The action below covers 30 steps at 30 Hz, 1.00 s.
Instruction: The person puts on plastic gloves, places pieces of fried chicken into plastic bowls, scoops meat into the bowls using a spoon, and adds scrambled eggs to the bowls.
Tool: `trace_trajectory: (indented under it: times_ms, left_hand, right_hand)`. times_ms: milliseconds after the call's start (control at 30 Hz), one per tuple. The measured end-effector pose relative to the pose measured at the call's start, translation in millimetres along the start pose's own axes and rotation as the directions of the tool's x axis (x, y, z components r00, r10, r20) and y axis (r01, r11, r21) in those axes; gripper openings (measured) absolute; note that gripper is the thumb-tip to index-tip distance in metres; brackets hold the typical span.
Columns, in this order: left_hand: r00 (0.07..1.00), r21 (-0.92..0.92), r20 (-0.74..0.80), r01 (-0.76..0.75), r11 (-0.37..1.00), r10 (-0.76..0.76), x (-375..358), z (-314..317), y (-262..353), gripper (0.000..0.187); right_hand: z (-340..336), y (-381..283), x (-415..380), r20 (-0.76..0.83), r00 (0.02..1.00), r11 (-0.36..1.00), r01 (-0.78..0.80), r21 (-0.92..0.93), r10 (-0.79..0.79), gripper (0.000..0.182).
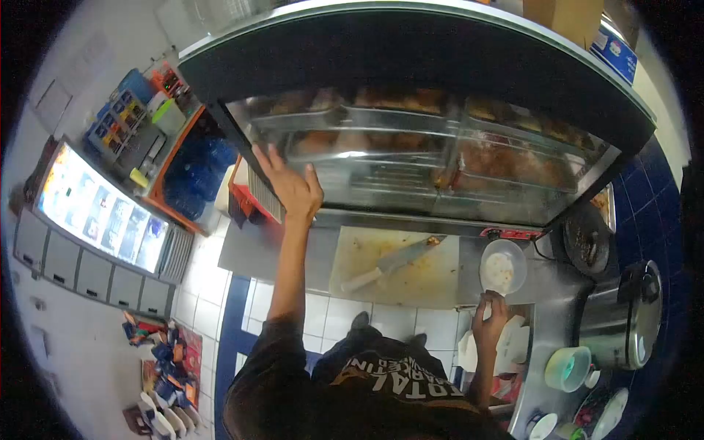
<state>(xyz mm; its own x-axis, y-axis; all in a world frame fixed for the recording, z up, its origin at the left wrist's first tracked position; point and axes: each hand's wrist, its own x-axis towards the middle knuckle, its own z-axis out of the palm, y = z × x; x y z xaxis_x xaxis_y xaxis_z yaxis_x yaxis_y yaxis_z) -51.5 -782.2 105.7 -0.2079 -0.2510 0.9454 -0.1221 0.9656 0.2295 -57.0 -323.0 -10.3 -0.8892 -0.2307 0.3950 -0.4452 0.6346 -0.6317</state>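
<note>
My left hand point(293, 189) is raised with its fingers spread, beside the left end of the glass food warmer point(411, 37), and nothing is in it. Trays of browned food point(506, 161) show behind the warmer's glass. Below it, a large knife point(400, 258) lies on a stained cutting board point(348, 253) scattered with crumbs. To the board's right stands a translucent plastic bowl point(518, 258) with white contents. The fingertips of my right hand point(490, 317) are pinched together on the bowl's near rim.
A dark pan point(587, 238) and a large metal pot point(616, 323) stand at the right, with a greenish tub point(567, 368) nearer. A red-sided box point(253, 202) sits by the warmer's left end. Further left is a lit display fridge point(103, 213).
</note>
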Motion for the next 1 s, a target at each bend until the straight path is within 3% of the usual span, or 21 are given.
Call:
trace_trajectory:
  times_ms: [33,100,167,300,400,467,600,667,733,800,867,1000]
  left_hand:
    - [0.983,0.139,0.147,0.089,0.986,-0.109,-6.4,19.3,-19.8,0.069]
    - [0.976,0.158,0.187,0.084,0.984,-0.113,-16.4,44.3,-42.2,0.075]
    - [0.998,0.062,0.029,0.048,0.997,-0.050,-20.4,64.1,-51.6,0.076]
    - [0.997,0.103,-0.019,0.078,0.992,-0.076,-21.2,74.7,-47.0,0.084]
    - [0.990,0.015,0.136,0.033,0.999,-0.035,-22.2,82.8,-22.6,0.087]
    - [0.996,0.034,0.055,0.074,0.997,-0.076,-31.8,93.8,-4.9,0.091]
    - [0.987,-0.064,0.134,0.100,0.993,-0.091,-43.8,114.2,35.5,0.095]
    - [0.963,-0.113,0.269,0.052,0.992,-0.020,-52.3,115.3,53.5,0.096]
    - [0.944,-0.256,0.312,-0.021,0.967,0.103,-51.6,104.9,75.7,0.092]
    - [0.859,-0.430,0.440,-0.055,0.901,0.262,-49.9,86.2,79.8,0.086]
    - [0.897,-0.735,0.299,0.000,0.678,0.325,-52.6,76.0,69.2,0.078]
    - [0.941,-0.636,0.288,0.051,0.770,0.176,-58.1,49.7,42.6,0.056]
  right_hand:
    - [10.9,-9.8,9.8,-0.010,1.000,0.999,0.020,-0.031,-0.021,0.014]
    - [34.4,-17.6,12.5,-0.038,0.997,0.997,0.070,-0.028,-0.071,0.012]
    - [47.6,-35.0,11.8,-0.026,0.998,0.998,0.053,-0.036,-0.054,0.012]
    - [66.2,-51.0,-3.7,-0.074,0.997,0.995,0.018,-0.098,-0.026,0.012]
    - [64.0,-68.2,-11.9,-0.037,0.999,0.984,-0.039,-0.174,0.034,0.012]
    - [60.7,-83.6,-17.1,-0.041,0.994,0.989,-0.101,-0.106,0.098,0.013]
    - [75.5,-90.5,-30.0,0.008,0.990,0.987,-0.142,-0.080,0.143,0.015]
    - [88.1,-93.6,-40.4,0.043,0.982,0.982,-0.184,-0.042,0.185,0.016]
    - [92.5,-96.4,-49.1,0.098,0.969,0.974,-0.222,-0.046,0.225,0.016]
    - [100.4,-98.4,-47.4,0.142,0.957,0.967,-0.245,-0.069,0.253,0.015]
    - [107.5,-97.8,-45.9,0.171,0.962,0.977,-0.207,-0.044,0.212,0.015]
    - [121.4,-100.8,-33.7,0.215,0.964,0.987,-0.145,-0.072,0.157,0.014]
